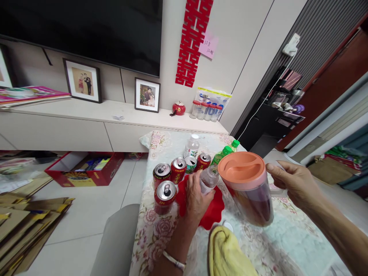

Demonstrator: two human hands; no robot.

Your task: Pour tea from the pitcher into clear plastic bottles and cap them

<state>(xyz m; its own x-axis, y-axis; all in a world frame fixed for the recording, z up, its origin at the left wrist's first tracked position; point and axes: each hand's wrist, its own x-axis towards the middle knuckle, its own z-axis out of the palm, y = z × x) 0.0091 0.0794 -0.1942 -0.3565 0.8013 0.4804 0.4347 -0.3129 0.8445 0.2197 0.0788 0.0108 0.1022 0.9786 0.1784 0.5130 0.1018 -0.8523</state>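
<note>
My left hand (197, 197) is wrapped round a clear plastic bottle (209, 178) with no cap on it, above a red scalloped tray (211, 216). In my right hand (287, 178) is the handle of a clear pitcher (253, 201) with an orange lid (243, 167) and dark liquid inside. The pitcher leans towards the bottle, its lid's edge close to the bottle's mouth. Several opened red cans (165, 193) and a green-and-white can (190, 165) stand left of and behind the tray. A white-capped bottle (192, 147) is behind them.
Green-capped bottles (222, 153) stand behind the pitcher. A yellow cloth (228, 253) and a white cap (228, 226) lie on the flowered tablecloth (156, 226). A grey stool (119, 237) touches the left side; a red box (86, 176) and flattened cardboard (28, 226) are on the floor.
</note>
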